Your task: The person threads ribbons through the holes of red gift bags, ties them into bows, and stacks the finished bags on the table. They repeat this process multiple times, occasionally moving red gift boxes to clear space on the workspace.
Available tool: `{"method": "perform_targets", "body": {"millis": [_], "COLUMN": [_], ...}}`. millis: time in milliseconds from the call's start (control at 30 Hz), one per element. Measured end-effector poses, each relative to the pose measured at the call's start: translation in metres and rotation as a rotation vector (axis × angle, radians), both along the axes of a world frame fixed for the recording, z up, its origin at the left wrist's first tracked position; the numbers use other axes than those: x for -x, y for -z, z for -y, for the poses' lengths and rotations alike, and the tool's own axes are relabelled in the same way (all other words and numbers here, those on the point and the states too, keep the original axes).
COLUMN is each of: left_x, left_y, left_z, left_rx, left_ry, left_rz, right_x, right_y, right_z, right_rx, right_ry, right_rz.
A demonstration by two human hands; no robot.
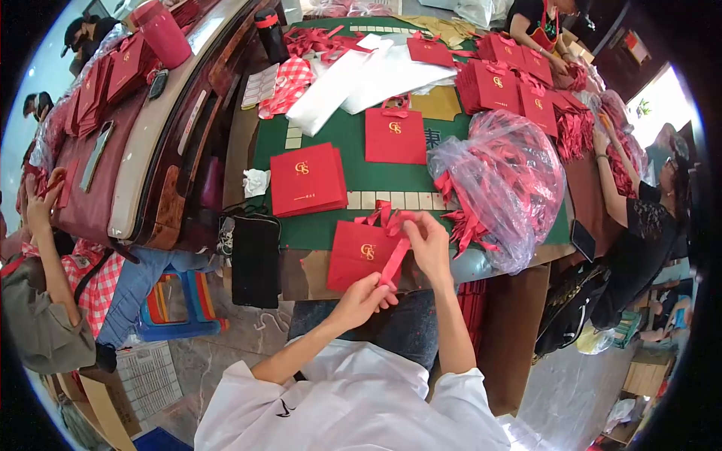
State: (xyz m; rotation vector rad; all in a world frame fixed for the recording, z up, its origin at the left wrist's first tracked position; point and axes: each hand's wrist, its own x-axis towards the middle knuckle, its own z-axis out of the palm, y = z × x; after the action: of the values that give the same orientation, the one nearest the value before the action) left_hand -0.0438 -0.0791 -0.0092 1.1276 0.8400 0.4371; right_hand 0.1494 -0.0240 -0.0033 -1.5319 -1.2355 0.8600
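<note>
Pinching the ribbon (395, 263) with left hand (365, 300) and right hand (427, 246), I record the bag (350, 255) nearer me than the bag stack (307, 180) and rightward; sack (505, 188) well right of that stack.

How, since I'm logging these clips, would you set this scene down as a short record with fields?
Surface: green tabletop
Left hand: fingers on a red ribbon
Right hand: fingers on the same ribbon, higher in the picture
Nearest item: red gift bag with gold lettering
Beyond it, to the left: stacked red bags
To the right: clear plastic bag full of red ribbons
Farther back: black bottle with a red-trimmed top
</note>
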Motion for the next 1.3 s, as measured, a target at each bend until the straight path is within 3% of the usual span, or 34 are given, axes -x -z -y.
{"method": "perform_targets", "body": {"millis": [67,133,267,367,500,567,633,733,800,867,933,1033,1133,1300], "left_x": [0.005,0.013,0.018,0.016,0.012,0.01,0.011,0.018,0.021,0.025,0.031,0.037,0.037,0.037], "left_y": [-0.008,-0.014,-0.016,-0.009,-0.017,-0.024,-0.026,-0.023,-0.02,-0.022,-0.021,-0.016,-0.013,-0.002], "left_z": [-0.003,-0.013,-0.027,-0.035,-0.043,-0.044,-0.047,-0.048,-0.049,-0.052,-0.055,-0.065,-0.078,-0.081], "left_rx": [0.034,-0.514,-0.689,-0.728,-0.811,-0.721,-0.632,-0.706,-0.932,-0.892,-0.85,-1.039,-1.135,-0.947], "left_ry": [-0.088,-0.057,-0.068,-0.104,-0.092,-0.149,-0.208,-0.187,-0.131,-0.122,-0.117,-0.336,-0.352,-0.233], "left_rz": [-0.038,-0.309,-0.461,-0.417,-0.384,-0.395,-0.403,-0.356,-0.317,-0.324,-0.33,-0.481,-0.622,-0.562], "right_x": [-0.002,-0.002,0.011,0.022,0.041,0.045,0.043,0.035,0.03,0.026,0.032,0.041,0.052,0.067], "right_y": [0.004,-0.002,-0.036,-0.056,-0.051,-0.039,-0.031,-0.027,-0.022,-0.013,-0.007,-0.009,-0.011,0.001], "right_z": [0.005,0.013,0.036,0.052,0.053,0.051,0.048,0.039,0.035,0.03,0.028,0.025,0.021,0.014], "right_rx": [0.027,0.021,-0.084,-0.187,-0.305,-0.111,-0.09,0.035,0.134,0.235,0.157,0.029,-0.021,-0.058], "right_ry": [0.012,0.0,0.174,-0.075,-0.26,-0.304,-0.328,-0.398,-0.442,-0.476,-0.388,-0.248,-0.156,-0.053], "right_rz": [0.071,0.415,0.583,0.402,0.386,0.311,0.265,0.151,0.083,-0.037,0.005,0.15,0.284,0.424]}}
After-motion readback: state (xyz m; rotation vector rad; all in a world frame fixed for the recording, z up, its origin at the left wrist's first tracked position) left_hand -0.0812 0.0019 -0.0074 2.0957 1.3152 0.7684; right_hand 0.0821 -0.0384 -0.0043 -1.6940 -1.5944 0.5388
